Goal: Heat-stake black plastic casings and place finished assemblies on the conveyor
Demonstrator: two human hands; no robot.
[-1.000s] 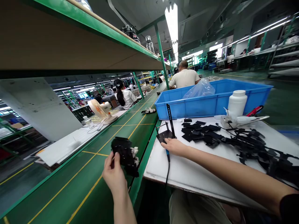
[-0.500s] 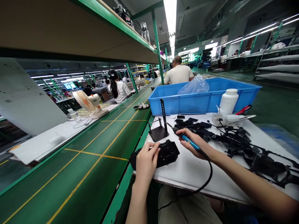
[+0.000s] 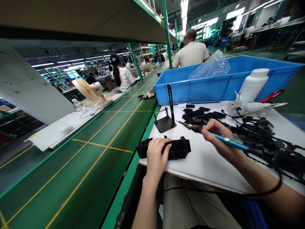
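My left hand [image 3: 157, 152] is closed over a black plastic part [image 3: 178, 149] at the near left edge of the white table; the palm hides its middle. Between the fingers of my right hand [image 3: 218, 135] is a blue soldering iron [image 3: 230, 142], its metal tip pointing left, clear of the part. A black cable trails from its rear end, across my forearm and lap. Just beyond the part stands a black metal stand [image 3: 166, 123] with an upright notched bar. Flat black pieces [image 3: 197, 115] lie scattered beyond the iron.
A large blue bin [image 3: 190, 87] with a clear plastic bag [image 3: 212, 66] stands at the table's back. Right of it are a white bottle [image 3: 254, 84] and a heap of black parts [image 3: 259, 130]. The green conveyor belt [image 3: 95, 165] runs along my left. Co-workers sit farther off.
My right hand has drawn back to the right with the soldering iron. The black part under my left hand has been tipped, showing a different side. The whole view has shifted as my head moved.
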